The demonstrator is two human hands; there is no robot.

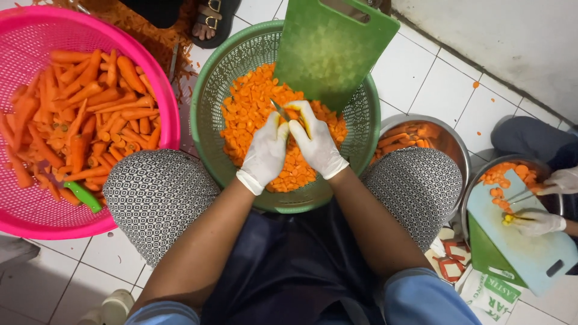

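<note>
Both gloved hands are in close over the green basket (208,90), nearly touching each other. The left hand (265,153) is curled shut around the handle of a knife (280,110), whose thin blade pokes up just above the knuckles. The right hand (316,141) is pinched closed on a small carrot piece (296,114), held right against the blade between the two hands. Directly beneath them sits the heap of carrot slices (247,108), filling the basket's bottom. Just beyond the fingertips, a green cutting board (331,51) leans tilted on the basket's far rim, its lower edge down among the slices.

Well off to the left of the left hand, a pink basket (36,210) holds a pile of whole peeled carrots (84,114), and a green peeler (83,196) lies at its near side. Off to the right of the right hand, a steel bowl (451,135) shows more carrot pieces. Farther right, another person's gloved hands (539,221) are at a pale blue cutting board (518,241) set over a second steel bowl (481,174), with slices at its far end. The person's knees in patterned fabric flank the green basket, on a white tiled floor (433,78).
</note>
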